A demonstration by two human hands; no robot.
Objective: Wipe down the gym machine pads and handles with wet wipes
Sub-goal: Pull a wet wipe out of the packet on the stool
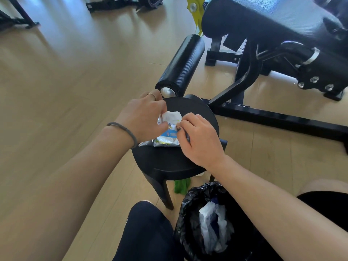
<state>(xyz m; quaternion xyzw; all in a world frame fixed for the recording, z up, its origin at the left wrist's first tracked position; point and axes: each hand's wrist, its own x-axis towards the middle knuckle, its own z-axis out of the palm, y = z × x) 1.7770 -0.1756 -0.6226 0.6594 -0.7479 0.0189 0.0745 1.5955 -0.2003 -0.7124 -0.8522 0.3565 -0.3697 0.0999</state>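
Nearest the lens: a knee in dark fabric (146, 228) at the bottom edge, and just to its right a bin lined with a black bag (190, 204), crumpled white wipes inside it. Both forearms reach forward over these.

Left hand (145, 117): fingers curled down onto the far end of the wet wipe pack (165, 137), pinching the white wipe (172, 115) that sticks up out of the pack's opening. Ring on one finger; dark cord bracelet (124, 129) on the wrist.

Right hand (199, 138): closed on the near right edge of the pack, thumb and fingertips pressed against the wrapper. Dark nail polish visible. Whether it is also touching the wipe cannot be told.

Pack lies flat under and between both hands, on the round black stool (169, 161). Silver wrapper, blue and white label; print too small to read.

Below the stool seat, toward the person: a green cloth (180, 186) on the floor beside a stool leg.

Beyond the left hand, just past its fingertips: black roller pad (184, 61) of the gym machine, metal end cap facing the hands. Right of and beyond the right hand: black machine frame (244, 72) and the larger black seat pad (263, 17) above it. Yellow part (195, 10) at the top between the two pads.

Light wood floor (66, 81) all round the left arm.
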